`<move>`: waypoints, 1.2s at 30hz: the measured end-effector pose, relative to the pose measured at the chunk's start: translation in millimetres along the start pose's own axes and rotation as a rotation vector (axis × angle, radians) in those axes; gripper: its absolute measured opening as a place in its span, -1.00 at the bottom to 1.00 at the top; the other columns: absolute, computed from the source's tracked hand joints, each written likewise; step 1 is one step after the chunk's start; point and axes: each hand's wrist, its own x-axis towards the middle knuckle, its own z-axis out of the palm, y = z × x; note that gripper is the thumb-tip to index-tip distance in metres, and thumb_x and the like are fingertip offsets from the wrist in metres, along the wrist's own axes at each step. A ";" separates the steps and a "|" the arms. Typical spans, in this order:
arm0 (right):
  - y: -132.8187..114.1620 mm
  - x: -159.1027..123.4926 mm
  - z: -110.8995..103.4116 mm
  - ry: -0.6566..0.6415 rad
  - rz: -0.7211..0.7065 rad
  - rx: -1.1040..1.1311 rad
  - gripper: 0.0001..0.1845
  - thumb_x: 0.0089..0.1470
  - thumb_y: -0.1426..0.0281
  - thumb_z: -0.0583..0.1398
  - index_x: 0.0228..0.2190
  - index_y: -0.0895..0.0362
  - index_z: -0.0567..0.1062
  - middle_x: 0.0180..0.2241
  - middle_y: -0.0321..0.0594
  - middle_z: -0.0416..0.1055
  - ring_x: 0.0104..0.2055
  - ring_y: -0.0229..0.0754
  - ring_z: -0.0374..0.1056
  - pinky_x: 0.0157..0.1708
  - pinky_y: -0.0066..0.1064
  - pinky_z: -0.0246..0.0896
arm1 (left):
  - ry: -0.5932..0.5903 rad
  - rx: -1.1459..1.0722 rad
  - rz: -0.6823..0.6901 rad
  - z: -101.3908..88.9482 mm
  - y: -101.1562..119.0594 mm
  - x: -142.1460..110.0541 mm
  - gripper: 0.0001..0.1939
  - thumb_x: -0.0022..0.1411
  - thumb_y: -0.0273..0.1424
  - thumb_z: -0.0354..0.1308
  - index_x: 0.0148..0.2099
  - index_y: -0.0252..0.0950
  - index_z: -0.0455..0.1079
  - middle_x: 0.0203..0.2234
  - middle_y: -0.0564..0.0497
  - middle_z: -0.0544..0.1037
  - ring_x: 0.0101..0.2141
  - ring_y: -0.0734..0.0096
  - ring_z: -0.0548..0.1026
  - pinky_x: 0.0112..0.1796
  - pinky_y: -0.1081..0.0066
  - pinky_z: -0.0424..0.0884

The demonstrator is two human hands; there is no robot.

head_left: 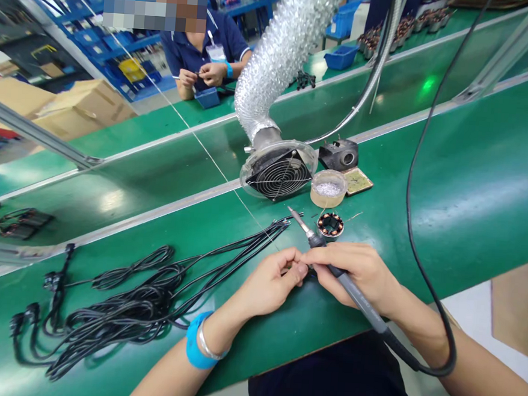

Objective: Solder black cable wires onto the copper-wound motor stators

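My right hand (362, 271) is wrapped round a soldering iron (365, 303), its metal tip pointing up and left, away from me. The fingers of my left hand (271, 281) are pinched together against my right fingertips; what they hold is hidden. A thin pale wire (229, 182) slants down from the upper left and ends by my left hand. Just beyond the iron lies a small ring-shaped motor stator (330, 225) with copper windings. Left of my hands, a bundle of black power cords (148, 304) lies with its bare ends near the iron's tip.
A round fume extractor (279, 174) on a silver flexible duct (273, 60) stands ahead. Beside it are a tub of metal bits (328, 188), a shallow tin (358, 181) and a dark iron stand (339, 154). The iron's cable (410, 214) loops at right. A co-worker (206, 55) sits opposite.
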 end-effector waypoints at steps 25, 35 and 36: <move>-26.3 -42.1 -31.0 0.286 0.365 0.060 -0.81 0.13 0.48 0.16 -0.22 0.09 0.54 -0.42 -0.28 0.42 -0.46 -0.33 0.30 -0.49 -0.48 0.18 | 0.255 -0.140 -0.192 22.8 0.8 5.0 -0.72 0.15 -0.20 0.06 -0.39 -0.34 0.22 -0.64 0.15 0.19 -0.61 0.63 0.04 -0.54 0.52 0.00; -24.4 -40.6 -27.4 0.264 0.352 0.076 -0.83 0.13 0.49 0.17 -0.23 0.11 0.53 -0.42 -0.29 0.43 -0.46 -0.37 0.29 -0.48 -0.51 0.18 | 0.263 -0.080 -0.165 23.9 1.8 4.3 -0.69 0.16 -0.17 0.05 -0.38 -0.35 0.23 -0.62 0.13 0.21 -0.58 0.60 0.12 -0.51 0.52 0.06; -24.6 -40.6 -27.1 0.258 0.351 0.079 -0.83 0.13 0.49 0.17 -0.23 0.12 0.53 -0.43 -0.29 0.42 -0.47 -0.37 0.28 -0.49 -0.51 0.17 | 0.263 -0.075 -0.165 24.3 2.4 4.3 -0.69 0.16 -0.16 0.05 -0.39 -0.35 0.23 -0.63 0.13 0.21 -0.57 0.60 0.12 -0.51 0.52 0.06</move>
